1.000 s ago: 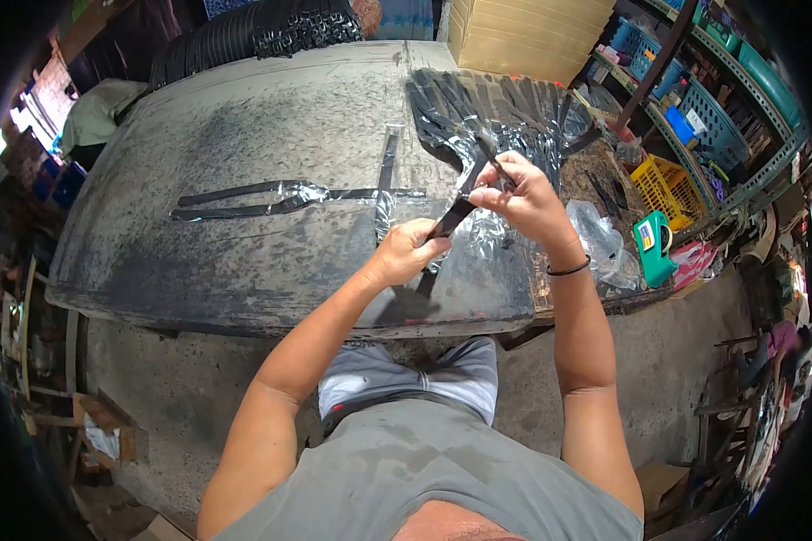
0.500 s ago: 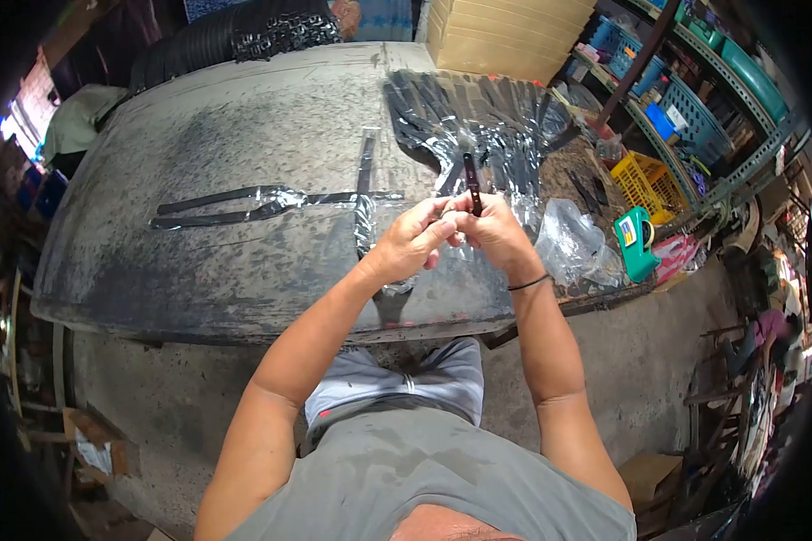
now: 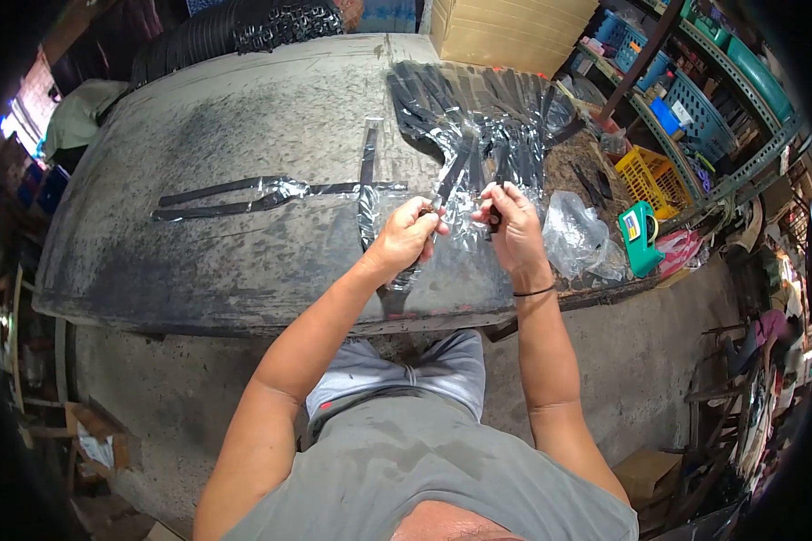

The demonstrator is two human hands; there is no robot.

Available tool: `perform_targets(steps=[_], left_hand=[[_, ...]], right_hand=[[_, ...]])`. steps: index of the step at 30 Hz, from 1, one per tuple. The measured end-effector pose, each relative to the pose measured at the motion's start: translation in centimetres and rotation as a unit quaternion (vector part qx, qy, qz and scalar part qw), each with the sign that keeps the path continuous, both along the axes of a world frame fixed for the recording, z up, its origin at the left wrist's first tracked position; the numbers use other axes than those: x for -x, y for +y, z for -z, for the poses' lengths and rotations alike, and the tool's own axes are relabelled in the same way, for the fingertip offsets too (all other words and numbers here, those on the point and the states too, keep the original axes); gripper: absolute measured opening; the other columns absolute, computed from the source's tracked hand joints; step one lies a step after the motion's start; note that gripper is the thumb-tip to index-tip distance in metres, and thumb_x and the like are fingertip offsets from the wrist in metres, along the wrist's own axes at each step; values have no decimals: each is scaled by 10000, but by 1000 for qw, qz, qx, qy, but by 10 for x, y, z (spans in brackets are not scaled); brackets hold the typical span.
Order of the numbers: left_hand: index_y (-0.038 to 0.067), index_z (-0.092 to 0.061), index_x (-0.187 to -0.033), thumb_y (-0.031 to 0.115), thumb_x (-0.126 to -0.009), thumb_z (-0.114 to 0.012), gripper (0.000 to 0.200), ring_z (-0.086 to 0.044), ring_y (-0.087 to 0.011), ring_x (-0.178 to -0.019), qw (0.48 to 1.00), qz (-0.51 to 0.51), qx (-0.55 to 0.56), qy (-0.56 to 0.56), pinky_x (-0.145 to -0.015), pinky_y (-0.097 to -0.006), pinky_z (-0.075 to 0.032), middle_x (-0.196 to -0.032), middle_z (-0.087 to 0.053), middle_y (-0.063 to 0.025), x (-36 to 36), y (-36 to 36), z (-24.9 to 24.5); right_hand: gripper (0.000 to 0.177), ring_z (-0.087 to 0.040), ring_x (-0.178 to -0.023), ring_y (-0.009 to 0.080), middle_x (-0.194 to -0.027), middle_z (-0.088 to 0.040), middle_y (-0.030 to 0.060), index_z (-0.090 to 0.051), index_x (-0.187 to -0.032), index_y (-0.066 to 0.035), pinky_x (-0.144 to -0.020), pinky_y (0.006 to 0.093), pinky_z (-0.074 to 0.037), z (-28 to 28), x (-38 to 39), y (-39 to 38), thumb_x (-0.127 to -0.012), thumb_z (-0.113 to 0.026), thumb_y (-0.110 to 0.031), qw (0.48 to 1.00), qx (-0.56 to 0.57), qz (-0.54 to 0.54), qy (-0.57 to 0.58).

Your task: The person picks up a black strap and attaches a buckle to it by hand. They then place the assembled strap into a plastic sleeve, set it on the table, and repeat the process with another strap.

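Observation:
My left hand [image 3: 408, 236] is closed in a pinch at the table's front part, with a dark strap end at its fingertips. A short way to its right, my right hand [image 3: 512, 230] has its fingers curled round a narrow dark strap [image 3: 494, 217], mostly hidden by the fingers. Whether both hands hold one strap cannot be made out. Beyond them lies a pile of black straps [image 3: 424, 99] in clear plastic. Left of my left hand, a plastic-wrapped black strap [image 3: 368, 167] lies lengthwise, and a forked pair of wrapped straps [image 3: 221, 200] lies across the table.
The worn grey table [image 3: 244, 270] stands before me. On its right are a crumpled clear bag [image 3: 573, 236], dark scissors-like tools [image 3: 594, 185] and a green container [image 3: 639, 239]. A yellow basket [image 3: 651, 185], metal shelves [image 3: 740, 162] and cardboard [image 3: 505, 36] stand beyond.
My hands were together with a dark, holed strap standing up between them. They have moved apart, the right hand going rightward, and the strap no longer stands upright.

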State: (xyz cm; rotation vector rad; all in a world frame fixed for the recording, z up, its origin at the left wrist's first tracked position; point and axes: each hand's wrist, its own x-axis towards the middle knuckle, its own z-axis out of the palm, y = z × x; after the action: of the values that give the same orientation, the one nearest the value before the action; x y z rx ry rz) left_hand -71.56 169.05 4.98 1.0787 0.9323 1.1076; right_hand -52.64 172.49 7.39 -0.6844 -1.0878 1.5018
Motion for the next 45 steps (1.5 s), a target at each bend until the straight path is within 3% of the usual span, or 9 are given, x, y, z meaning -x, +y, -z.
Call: perform_targets(steps=[8, 15, 20, 30, 34, 36, 40, 43, 45], left_hand=[[12, -440, -1199, 107, -945, -510, 279, -551, -80, -543, 999, 31, -7, -23, -486, -219, -465, -830, -612, -72, -7, -5, -3], [-6, -439, -1199, 79, -938, -512, 284, -580, -98, -565, 999, 23, -26, -35, -506, -226, -485, -828, -613, -81, -5, -8, 1], [-7, -502, -1125, 53, -925, -482, 210, -590, -99, -583, 997, 15, -58, 44, -524, -227, -493, -832, -616, -72, -10, -15, -11], [11, -497, -1229, 95, -953, -474, 289, -552, -62, -570, 992, 25, -90, 81, -508, -221, -468, -809, -591, -26, -10, -20, -6], [32, -504, -1282, 236, -957, -544, 386, -509, -43, -532, 975, 108, -172, 92, -484, -207, -437, -729, -572, 3, 0, -24, -10], [43, -513, -1299, 323, -943, -558, 456, -472, -35, -501, 979, 105, -157, 76, -464, -196, -410, -729, -582, 13, 2, -28, 2], [47, -537, -1289, 455, -896, -582, 568, -456, -15, -498, 983, 100, -150, 28, -448, -182, -377, -801, -623, 2, 7, -29, 11], [34, -623, -1178, 575, -785, -645, 669, -433, -10, -505, 970, 118, -213, -5, -446, -177, -356, -805, -657, -16, 2, -34, 9], [33, -637, -1150, 569, -791, -644, 645, -437, -12, -504, 965, 137, -221, -6, -445, -175, -354, -786, -653, -18, 1, -31, 22]], right_hand=[[88, -504, -691, 35, -814, -616, -15, -656, -954, -29, -608, 199, -420, -14, 17, -28, -899, -614, -83, 966, -185, 90, -156], [77, -611, -737, 223, -828, -648, 95, -673, -909, -44, -659, 306, -481, -11, 18, -29, -844, -633, -34, 831, -405, 129, -359], [97, -581, -719, 226, -783, -618, 97, -661, -932, -43, -638, 315, -467, -10, 25, -28, -842, -626, -35, 803, -435, 86, -398], [91, -604, -668, 172, -752, -586, 95, -619, -891, -8, -587, 278, -468, -3, 20, -38, -813, -665, -22, 842, -380, 110, -367], [187, -551, -669, 116, -754, -536, 46, -614, -939, -17, -604, 240, -451, 1, 14, -39, -774, -699, -40, 899, -285, 67, -324], [317, -551, -701, 107, -821, -539, 26, -578, -1033, -27, -639, 234, -467, -11, 9, -45, -745, -708, -52, 968, -189, -48, -156], [418, -545, -658, 80, -804, -533, 9, -548, -1026, -56, -591, 216, -471, 25, -4, -35, -905, -570, -456, 990, -13, 28, -137], [617, -511, -541, 65, -679, -538, -6, -569, -887, -76, -491, 203, -442, 47, 3, -36, -875, -418, -674, 967, 117, -116, -193], [465, -500, -519, 64, -624, -525, -11, -568, -852, -76, -457, 210, -420, 42, 15, -45, -896, -526, -537, 976, 147, -138, -85]])
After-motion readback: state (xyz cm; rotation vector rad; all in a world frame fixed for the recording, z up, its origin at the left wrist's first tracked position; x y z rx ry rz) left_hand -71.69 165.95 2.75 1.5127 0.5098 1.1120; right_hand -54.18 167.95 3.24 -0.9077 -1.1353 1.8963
